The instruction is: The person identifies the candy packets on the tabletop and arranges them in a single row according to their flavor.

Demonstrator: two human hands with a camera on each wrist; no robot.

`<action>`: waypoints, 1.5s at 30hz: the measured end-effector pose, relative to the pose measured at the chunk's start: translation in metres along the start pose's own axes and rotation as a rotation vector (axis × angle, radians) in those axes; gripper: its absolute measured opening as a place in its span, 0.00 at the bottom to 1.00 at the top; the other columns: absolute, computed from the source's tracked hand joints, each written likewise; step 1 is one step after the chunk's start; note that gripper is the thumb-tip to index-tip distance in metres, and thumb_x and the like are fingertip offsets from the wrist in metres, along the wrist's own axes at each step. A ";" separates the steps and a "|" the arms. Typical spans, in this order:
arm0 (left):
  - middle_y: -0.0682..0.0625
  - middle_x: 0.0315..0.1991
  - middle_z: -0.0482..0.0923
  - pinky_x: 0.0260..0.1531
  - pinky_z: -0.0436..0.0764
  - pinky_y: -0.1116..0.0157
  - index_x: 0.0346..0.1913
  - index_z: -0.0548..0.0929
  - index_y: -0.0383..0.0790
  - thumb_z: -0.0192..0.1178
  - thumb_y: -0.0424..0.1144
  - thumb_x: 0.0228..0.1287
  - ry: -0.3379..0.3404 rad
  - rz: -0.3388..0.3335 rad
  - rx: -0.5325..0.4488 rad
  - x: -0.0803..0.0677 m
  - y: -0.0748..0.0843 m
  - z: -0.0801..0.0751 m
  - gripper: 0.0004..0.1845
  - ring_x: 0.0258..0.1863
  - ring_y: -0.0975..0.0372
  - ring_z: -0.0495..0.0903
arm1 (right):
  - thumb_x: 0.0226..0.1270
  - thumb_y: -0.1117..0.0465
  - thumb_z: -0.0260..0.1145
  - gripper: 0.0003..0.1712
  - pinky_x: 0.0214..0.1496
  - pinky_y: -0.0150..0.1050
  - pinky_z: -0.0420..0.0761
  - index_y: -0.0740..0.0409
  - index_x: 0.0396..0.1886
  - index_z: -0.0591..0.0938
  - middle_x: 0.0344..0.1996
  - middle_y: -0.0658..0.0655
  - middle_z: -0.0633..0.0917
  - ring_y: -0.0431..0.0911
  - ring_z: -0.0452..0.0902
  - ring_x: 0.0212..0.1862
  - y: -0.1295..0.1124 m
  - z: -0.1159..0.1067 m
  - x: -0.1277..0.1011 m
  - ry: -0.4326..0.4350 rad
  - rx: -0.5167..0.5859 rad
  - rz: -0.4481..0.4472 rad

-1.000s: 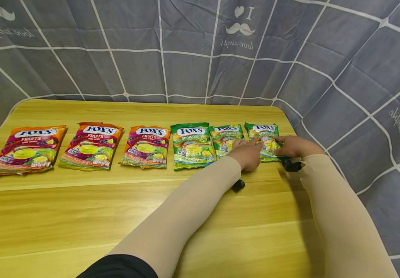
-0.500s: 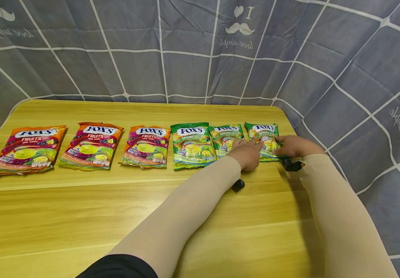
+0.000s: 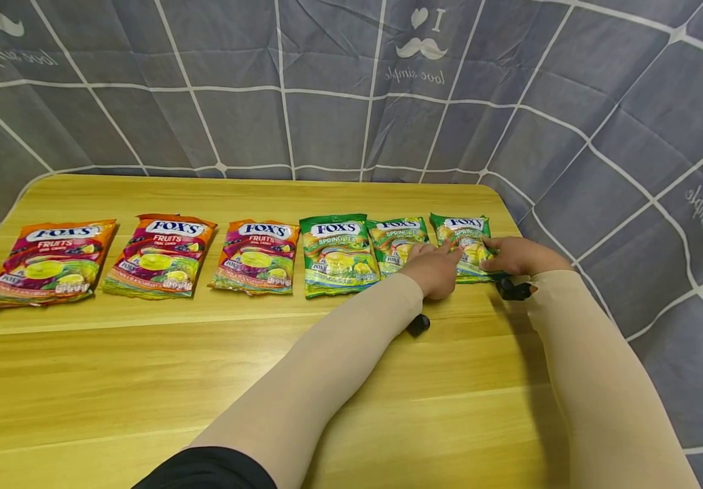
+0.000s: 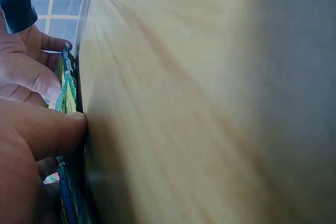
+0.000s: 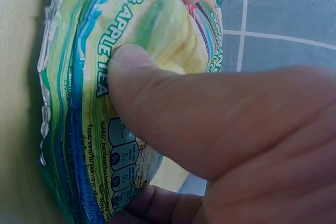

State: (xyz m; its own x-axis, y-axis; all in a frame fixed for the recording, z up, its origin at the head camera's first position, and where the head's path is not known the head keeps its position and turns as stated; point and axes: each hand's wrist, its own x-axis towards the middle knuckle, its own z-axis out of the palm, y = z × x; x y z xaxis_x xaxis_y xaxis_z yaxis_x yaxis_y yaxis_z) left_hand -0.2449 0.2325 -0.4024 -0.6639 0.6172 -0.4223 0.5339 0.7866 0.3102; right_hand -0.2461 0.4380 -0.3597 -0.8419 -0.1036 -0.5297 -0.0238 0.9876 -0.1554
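Hands [image 3: 433, 270] on green candy bag [image 3: 466, 234]

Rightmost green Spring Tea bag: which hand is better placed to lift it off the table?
Right, probably. The right hand already pinches the rightmost green bag, thumb on top and fingers underneath. The left hand only touches its left edge and partly covers the middle green bag.

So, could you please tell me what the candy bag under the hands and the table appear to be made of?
The candy bag looks like thin glossy plastic film: it crinkles, shines, and has a crimped, serrated edge. The table looks like wood or a wood-grain laminate with a smooth, slightly shiny finish; the pictures cannot settle which.
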 end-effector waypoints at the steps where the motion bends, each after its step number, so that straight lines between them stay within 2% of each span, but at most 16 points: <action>1: 0.60 0.88 0.30 0.79 0.47 0.60 0.85 0.36 0.67 0.43 0.48 0.86 0.005 0.006 -0.008 -0.001 0.000 0.000 0.37 0.81 0.62 0.54 | 0.79 0.49 0.63 0.46 0.75 0.70 0.67 0.71 0.82 0.57 0.74 0.80 0.66 0.76 0.63 0.74 0.000 0.000 0.000 0.002 0.001 -0.001; 5: 0.60 0.88 0.31 0.81 0.44 0.60 0.86 0.38 0.66 0.42 0.46 0.87 0.020 0.027 -0.036 -0.008 -0.002 -0.001 0.36 0.84 0.61 0.49 | 0.80 0.49 0.63 0.46 0.75 0.70 0.66 0.71 0.82 0.56 0.74 0.80 0.65 0.77 0.63 0.74 0.002 0.002 0.000 0.000 -0.001 -0.004; 10: 0.62 0.87 0.30 0.82 0.43 0.60 0.85 0.37 0.67 0.41 0.46 0.87 0.014 0.018 -0.023 -0.005 -0.001 0.000 0.36 0.85 0.62 0.46 | 0.80 0.48 0.61 0.46 0.75 0.71 0.65 0.70 0.83 0.54 0.74 0.81 0.65 0.77 0.62 0.74 0.004 0.002 0.001 -0.013 0.008 0.000; 15: 0.62 0.87 0.28 0.79 0.47 0.60 0.85 0.35 0.68 0.40 0.47 0.87 -0.002 -0.002 0.020 0.008 -0.001 0.003 0.36 0.81 0.63 0.51 | 0.80 0.48 0.61 0.46 0.75 0.72 0.64 0.70 0.83 0.54 0.74 0.81 0.64 0.78 0.61 0.75 0.006 0.003 0.001 -0.002 0.019 -0.008; 18: 0.62 0.87 0.29 0.79 0.47 0.60 0.85 0.36 0.67 0.40 0.47 0.87 0.012 0.013 0.006 0.005 -0.003 0.002 0.35 0.81 0.63 0.53 | 0.80 0.49 0.62 0.46 0.75 0.72 0.64 0.70 0.82 0.55 0.74 0.81 0.64 0.78 0.61 0.74 0.005 0.000 0.000 0.009 0.017 -0.015; 25: 0.62 0.87 0.30 0.81 0.44 0.60 0.85 0.37 0.67 0.39 0.46 0.87 0.008 0.021 -0.019 -0.005 -0.003 -0.002 0.35 0.84 0.62 0.48 | 0.80 0.47 0.61 0.47 0.75 0.72 0.64 0.68 0.84 0.53 0.74 0.81 0.65 0.78 0.59 0.75 0.004 0.001 0.001 -0.015 0.031 0.012; 29: 0.61 0.88 0.31 0.80 0.46 0.60 0.86 0.38 0.66 0.40 0.46 0.87 0.007 0.036 -0.033 -0.009 -0.004 -0.004 0.35 0.81 0.62 0.52 | 0.80 0.48 0.61 0.47 0.75 0.72 0.64 0.70 0.83 0.53 0.73 0.81 0.65 0.78 0.60 0.75 0.003 0.002 0.002 -0.008 0.013 0.002; 32: 0.61 0.88 0.30 0.77 0.48 0.60 0.86 0.38 0.66 0.40 0.47 0.87 -0.009 0.030 -0.024 -0.008 -0.004 -0.005 0.35 0.75 0.63 0.58 | 0.80 0.48 0.61 0.47 0.76 0.71 0.64 0.71 0.83 0.53 0.73 0.81 0.66 0.78 0.61 0.74 0.002 0.001 0.001 -0.002 -0.002 -0.006; 37: 0.63 0.87 0.27 0.80 0.46 0.60 0.85 0.36 0.68 0.40 0.49 0.87 -0.031 0.000 -0.016 -0.001 -0.003 -0.005 0.35 0.80 0.63 0.54 | 0.80 0.49 0.61 0.47 0.76 0.70 0.65 0.72 0.83 0.52 0.73 0.81 0.66 0.77 0.62 0.74 0.000 0.002 0.001 0.005 -0.019 -0.020; 41: 0.62 0.88 0.32 0.83 0.43 0.58 0.86 0.42 0.67 0.43 0.51 0.86 0.013 0.024 -0.087 -0.002 -0.007 -0.002 0.34 0.86 0.60 0.46 | 0.80 0.50 0.60 0.47 0.76 0.70 0.64 0.73 0.83 0.51 0.74 0.81 0.64 0.77 0.62 0.74 -0.001 0.003 0.001 0.002 -0.010 -0.023; 45: 0.59 0.88 0.43 0.84 0.47 0.57 0.85 0.55 0.61 0.45 0.50 0.86 0.133 0.127 -0.174 -0.008 -0.014 0.001 0.31 0.86 0.61 0.50 | 0.80 0.51 0.60 0.48 0.76 0.70 0.65 0.75 0.82 0.50 0.74 0.82 0.64 0.76 0.63 0.74 -0.003 0.003 0.000 -0.003 0.003 -0.012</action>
State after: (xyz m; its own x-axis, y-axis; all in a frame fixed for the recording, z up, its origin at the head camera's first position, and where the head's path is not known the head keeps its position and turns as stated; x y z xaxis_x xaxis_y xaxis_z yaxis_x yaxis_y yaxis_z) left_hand -0.2464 0.2167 -0.4037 -0.6664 0.6994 -0.2584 0.5271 0.6870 0.5002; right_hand -0.2443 0.4348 -0.3623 -0.8402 -0.1156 -0.5299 -0.0320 0.9859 -0.1644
